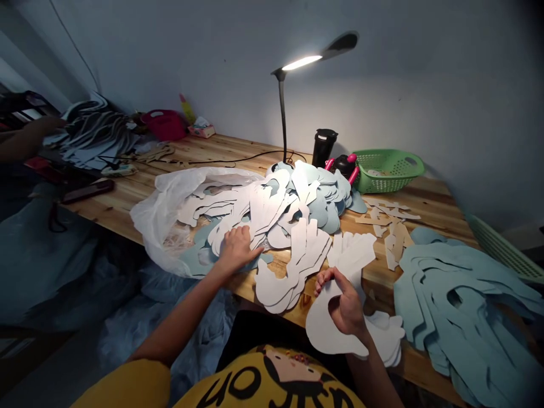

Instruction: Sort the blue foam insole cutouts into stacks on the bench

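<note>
My left hand (238, 247) rests with its fingers spread on the lower edge of a heap of white cut pieces (250, 207), which lies partly on a clear plastic bag (155, 221). My right hand (346, 303) is curled round a white curved piece (325, 328) at the table's front edge. Between the hands lies a fanned stack of white pieces (293, 272). More white pieces (385, 334) lie just right of my right hand. Light blue pieces (327, 198) are heaped behind the white ones.
A large light blue stack (463, 306) covers the right side of the table. Behind stand a lamp (282, 113), a black cup (323, 147) and a green basket (389, 184). Tan scraps (396, 241) lie near the basket. Another person's arm (29, 139) shows at far left.
</note>
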The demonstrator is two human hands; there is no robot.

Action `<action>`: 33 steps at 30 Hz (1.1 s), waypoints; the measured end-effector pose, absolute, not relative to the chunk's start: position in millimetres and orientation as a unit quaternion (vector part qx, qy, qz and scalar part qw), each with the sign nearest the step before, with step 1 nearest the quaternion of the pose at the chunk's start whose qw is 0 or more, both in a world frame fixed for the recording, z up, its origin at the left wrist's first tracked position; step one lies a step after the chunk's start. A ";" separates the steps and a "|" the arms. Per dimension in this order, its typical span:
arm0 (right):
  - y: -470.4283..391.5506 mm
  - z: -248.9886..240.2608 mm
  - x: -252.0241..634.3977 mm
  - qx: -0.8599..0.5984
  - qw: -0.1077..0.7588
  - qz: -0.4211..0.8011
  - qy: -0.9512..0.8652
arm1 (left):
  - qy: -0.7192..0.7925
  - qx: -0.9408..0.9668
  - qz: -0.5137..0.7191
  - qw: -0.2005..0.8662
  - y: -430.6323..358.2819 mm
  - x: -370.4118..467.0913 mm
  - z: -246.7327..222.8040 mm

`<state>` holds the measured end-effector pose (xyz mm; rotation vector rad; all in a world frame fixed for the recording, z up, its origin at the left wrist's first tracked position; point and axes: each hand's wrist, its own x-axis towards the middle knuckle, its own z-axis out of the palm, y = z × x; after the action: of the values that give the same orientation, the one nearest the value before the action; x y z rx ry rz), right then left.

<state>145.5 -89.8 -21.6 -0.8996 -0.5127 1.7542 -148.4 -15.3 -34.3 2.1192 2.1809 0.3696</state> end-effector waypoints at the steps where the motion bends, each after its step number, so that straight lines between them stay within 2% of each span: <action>1: -89.9 -22.1 144.0 -0.377 0.521 0.737 -0.209 | 0.719 0.686 0.111 0.005 -20.9 -138.3 -39.5; 4: -90.3 -24.2 141.6 -0.381 0.508 0.746 -0.201 | 0.734 0.663 0.141 -0.049 -33.6 -116.8 -51.2; 7: -90.3 -25.6 143.8 -0.391 0.504 0.742 -0.205 | 0.741 0.643 0.193 -0.018 -34.5 -118.7 -47.2; 10: -90.5 -26.2 148.9 -0.399 0.510 0.734 -0.203 | 0.737 0.614 0.268 0.085 -26.8 -144.5 -22.8; 15: -92.5 -26.8 153.9 -0.395 0.518 0.736 -0.186 | 0.669 0.509 0.411 0.354 -12.7 -202.6 35.0; 23: -93.3 -26.3 151.6 -0.389 0.528 0.730 -0.192 | 0.538 0.478 0.505 0.477 -9.0 -232.7 70.6; 26: -92.7 -25.2 152.1 -0.387 0.534 0.725 -0.199 | 0.517 0.519 0.487 0.476 -20.8 -212.1 73.2; 28: -92.1 -24.0 154.2 -0.387 0.538 0.723 -0.197 | 0.530 0.572 0.447 0.438 -34.6 -184.6 69.4; 33: -90.7 -20.3 165.9 -0.399 0.552 0.711 -0.175 | 0.571 0.752 0.291 0.154 -85.3 -89.2 22.2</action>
<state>165.9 -90.7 -20.3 -0.9441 -0.4139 1.6802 -89.2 -85.3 22.2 2.1553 1.6371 0.8341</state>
